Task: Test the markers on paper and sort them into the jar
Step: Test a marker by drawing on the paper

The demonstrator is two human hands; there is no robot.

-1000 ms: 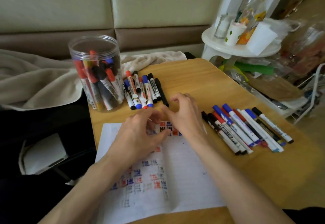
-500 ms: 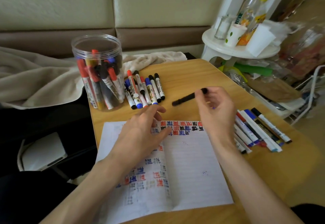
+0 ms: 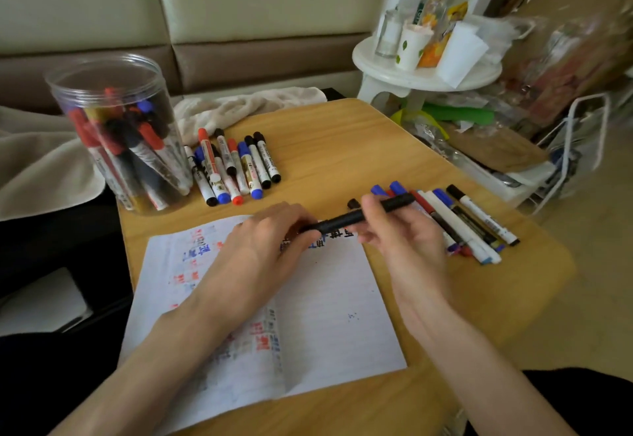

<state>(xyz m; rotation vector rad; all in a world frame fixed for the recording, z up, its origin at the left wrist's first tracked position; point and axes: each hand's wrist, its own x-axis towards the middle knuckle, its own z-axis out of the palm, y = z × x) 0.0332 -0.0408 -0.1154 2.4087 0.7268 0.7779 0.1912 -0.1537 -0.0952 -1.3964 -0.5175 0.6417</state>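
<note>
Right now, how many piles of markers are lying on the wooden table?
2: one pile beside the clear plastic jar, another partly hidden behind the right hand.

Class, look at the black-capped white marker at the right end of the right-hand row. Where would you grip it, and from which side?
Pinch the black-capped marker at mid-barrel, coming from above and the right. It lies flat with bare table on its right, while a neighbouring marker lies close along its left.
</note>
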